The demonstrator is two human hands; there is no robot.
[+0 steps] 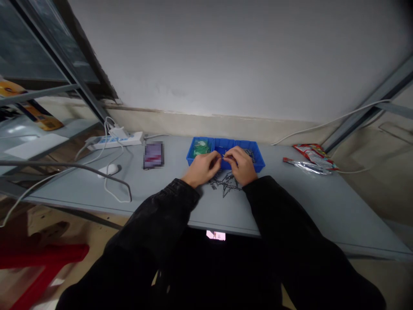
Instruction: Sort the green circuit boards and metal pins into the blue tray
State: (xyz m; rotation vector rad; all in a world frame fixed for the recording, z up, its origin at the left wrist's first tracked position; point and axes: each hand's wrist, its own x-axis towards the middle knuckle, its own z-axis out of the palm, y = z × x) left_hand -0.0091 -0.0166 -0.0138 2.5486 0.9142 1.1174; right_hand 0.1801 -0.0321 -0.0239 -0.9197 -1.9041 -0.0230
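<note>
My left hand [203, 168] and my right hand [241, 165] meet in front of the blue bins, fingertips pinched close together. Whatever lies between the fingertips is too small to make out. Behind them stands a row of blue plastic bins [193, 162]. Green and whitish small pieces [201, 147] fill the left compartment, and small metallic pieces [250, 153] show in the right one. The middle compartment is partly hidden by my hands. Below my hands, a loose pile of dark, thin metal parts [226, 185] lies on the grey table [180, 198].
On the left are a power strip [132, 138] with cables, a white mouse-like object [109, 169] and a blurred purple packet [153, 155]. Red and silver wrappers [314, 159] lie at the right. A wall [226, 64] rises behind, and metal frame posts [364, 97] flank the table.
</note>
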